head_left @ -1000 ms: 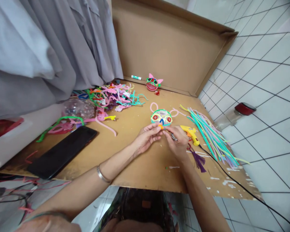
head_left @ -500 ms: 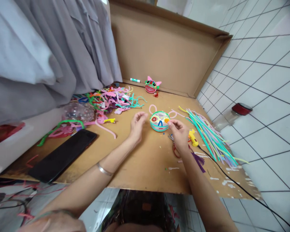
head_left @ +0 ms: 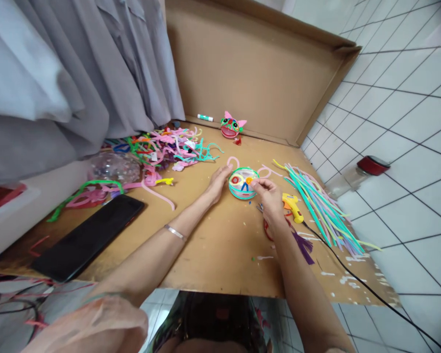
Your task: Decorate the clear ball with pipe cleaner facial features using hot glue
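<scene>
Head view: orange piece pinched at the craft face, with green-blue rims, yellow outlines, a red ring and a blue nose on it.
The round craft face (head_left: 242, 193) lies mid-bench (head_left: 209, 255); pink loops (head_left: 233, 158) sit beside it, their attachment unclear. The right hand's (head_left: 272, 198) fingers close on the orange piece (head_left: 249, 181), not released; the left hand's (head_left: 216, 186) are extended, seemingly unloaded, contact unclear. Scrap-dotted bench gives room towards the front edge; glue gun (head_left: 294, 210) and scissors (head_left: 266, 229) crowd the right.

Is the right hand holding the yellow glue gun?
No, the glue gun lies on the table beside the right hand, which pinches a small orange piece.
</scene>
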### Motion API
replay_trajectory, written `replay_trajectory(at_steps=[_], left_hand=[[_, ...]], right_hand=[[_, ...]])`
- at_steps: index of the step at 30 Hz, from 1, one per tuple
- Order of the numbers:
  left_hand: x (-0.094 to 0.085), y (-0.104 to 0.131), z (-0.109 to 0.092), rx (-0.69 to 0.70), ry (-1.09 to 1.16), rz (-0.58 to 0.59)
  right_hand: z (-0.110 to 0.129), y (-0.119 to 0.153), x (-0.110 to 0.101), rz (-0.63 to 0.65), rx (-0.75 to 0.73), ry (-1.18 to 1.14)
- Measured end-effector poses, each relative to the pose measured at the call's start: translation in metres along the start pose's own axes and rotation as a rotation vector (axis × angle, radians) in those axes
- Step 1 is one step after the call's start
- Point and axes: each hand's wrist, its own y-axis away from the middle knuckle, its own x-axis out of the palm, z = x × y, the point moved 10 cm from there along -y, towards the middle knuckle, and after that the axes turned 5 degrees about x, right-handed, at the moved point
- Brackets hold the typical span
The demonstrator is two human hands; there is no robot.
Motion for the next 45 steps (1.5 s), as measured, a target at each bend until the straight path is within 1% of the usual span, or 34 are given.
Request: replay_trajectory(at_steps=[3,6,11,15,19,24,30,38,41,45], left_hand=[[0.008,0.004,-0.001,-0.016,0.039,0.032],[0.016,0.007,-0.002,-0.001,0.05,0.073],[0.021,0.013,-0.003,-0.001,0.046,0.076],[0.027,0.022,-0.007,0.014,0.053,0.093],[0.027,0.027,-0.01,0.031,0.026,0.076],[0.027,0.028,-0.012,0.058,0.015,0.056],[0.028,0.029,-0.012,0.06,0.0,0.074],[0.031,0.033,-0.014,0.061,-0.008,0.085],[0.032,0.033,-0.013,0.061,0.005,0.112],[0.031,0.031,-0.007,0.062,0.018,0.127]], right_hand=[[0.002,-0.001,-0.001,-0.008,-0.051,0.057],[0.003,-0.002,-0.001,-0.004,-0.07,0.079],[0.001,-0.001,-0.003,-0.007,-0.043,0.091],[-0.001,0.006,-0.004,-0.013,-0.01,0.079],[-0.002,0.014,-0.006,-0.032,0.008,0.081],[0.003,0.017,-0.007,-0.041,-0.033,0.128],[0.006,0.019,-0.008,-0.067,-0.046,0.157],[0.004,0.024,-0.012,-0.181,-0.04,0.146],[0.0,0.024,-0.011,-0.183,-0.031,0.14],[0.0,0.025,-0.01,-0.167,-0.038,0.177]])
